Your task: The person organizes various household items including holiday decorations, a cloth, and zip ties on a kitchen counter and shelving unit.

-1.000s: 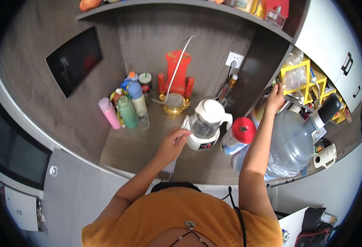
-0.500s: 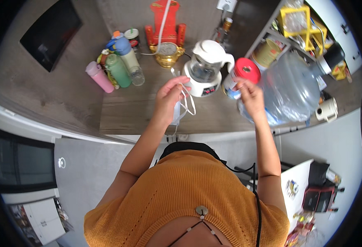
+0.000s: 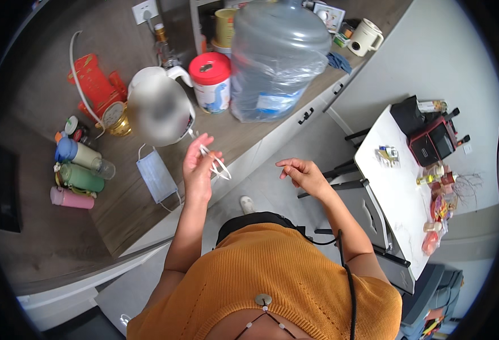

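My left hand (image 3: 198, 164) is raised over the front edge of the wooden counter (image 3: 130, 215), fingers pinched on thin white cord loops (image 3: 218, 168). A pale blue face mask (image 3: 156, 178) lies flat on the counter just left of that hand. Behind the hand stands a white electric kettle (image 3: 159, 107). My right hand (image 3: 300, 170) hovers over the floor, right of the counter, fingers apart and holding nothing.
A red-lidded white canister (image 3: 211, 79) and a large clear water jug (image 3: 275, 56) stand behind the kettle. Several coloured bottles (image 3: 79, 170) and a red ornament (image 3: 93, 85) are at the left. A white table (image 3: 394, 192) with a black appliance (image 3: 431, 139) stands at the right.
The view has swung to the right. My left hand left the kettle and lifted a mask; a blue mask now lies on the counter. My right hand dropped from the shelf, empty.
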`<state>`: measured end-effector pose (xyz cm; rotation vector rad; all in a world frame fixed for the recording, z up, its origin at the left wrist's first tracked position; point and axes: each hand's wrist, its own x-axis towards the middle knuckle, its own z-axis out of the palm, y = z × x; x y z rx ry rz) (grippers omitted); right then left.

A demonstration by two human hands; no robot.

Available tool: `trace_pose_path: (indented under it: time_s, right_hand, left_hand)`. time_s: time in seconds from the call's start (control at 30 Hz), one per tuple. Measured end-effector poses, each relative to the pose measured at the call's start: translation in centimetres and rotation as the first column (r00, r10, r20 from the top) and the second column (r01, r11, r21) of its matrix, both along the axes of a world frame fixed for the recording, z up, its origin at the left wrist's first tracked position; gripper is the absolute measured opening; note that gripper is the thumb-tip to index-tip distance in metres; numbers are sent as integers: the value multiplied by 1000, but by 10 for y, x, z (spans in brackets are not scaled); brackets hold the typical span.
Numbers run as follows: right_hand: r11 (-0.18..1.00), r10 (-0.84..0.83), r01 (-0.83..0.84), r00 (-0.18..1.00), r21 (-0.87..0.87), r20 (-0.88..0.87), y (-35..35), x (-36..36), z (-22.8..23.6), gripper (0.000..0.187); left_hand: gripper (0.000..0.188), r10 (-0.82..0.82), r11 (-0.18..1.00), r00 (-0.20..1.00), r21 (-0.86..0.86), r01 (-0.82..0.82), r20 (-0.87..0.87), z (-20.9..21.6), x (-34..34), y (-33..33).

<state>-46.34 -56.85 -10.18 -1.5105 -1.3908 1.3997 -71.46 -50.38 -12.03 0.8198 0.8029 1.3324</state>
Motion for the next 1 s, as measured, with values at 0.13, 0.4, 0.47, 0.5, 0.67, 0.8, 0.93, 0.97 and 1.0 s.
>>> trace_pose_path:
  time_s: [0.13, 0.4, 0.47, 0.5, 0.67, 0.8, 0.93, 0.97, 1.0]
  right_hand:
    - [985, -163, 170, 966, 17, -202, -15, 26, -8, 22]
    - [915, -397, 398, 862, -63, -314, -21, 118, -21, 21]
    - [896, -430, 444, 848, -28, -308, -23, 156, -26, 21]
    - [880, -453, 475, 836, -5, -310, -25, 174, -29, 21]
    - [755, -634, 656, 718, -27, -285, -41, 260, -40, 22]
    - [646, -741, 763, 615, -34, -268, -65, 313, -59, 22]
    - [529, -832, 844, 496, -85, -250, -78, 344, -78, 23]
    - [502, -848, 856, 460, -121, -263, -81, 348, -81, 22]
    - [486, -855, 864, 438, -134, -277, -80, 351, -86, 22]
  left_hand:
    - [49, -123, 992, 980, -21, 121, -160, 3, 45, -7]
    - [62, -241, 969, 952, 12, 247, -188, -7, 160, 12]
    - [58, -312, 948, 928, -8, 317, -201, -5, 195, 18]
    - [54, -383, 922, 894, -38, 385, -234, -4, 212, 24]
    - [33, -616, 787, 763, -198, 584, -196, -25, 305, 44]
    - [23, -737, 668, 667, -260, 697, -107, -39, 387, 51]
    - [20, -802, 587, 588, -328, 740, -109, -44, 441, 59]
    - [20, -818, 565, 565, -349, 748, -113, -46, 451, 61]
    - [19, -823, 555, 560, -348, 756, -97, -47, 461, 64]
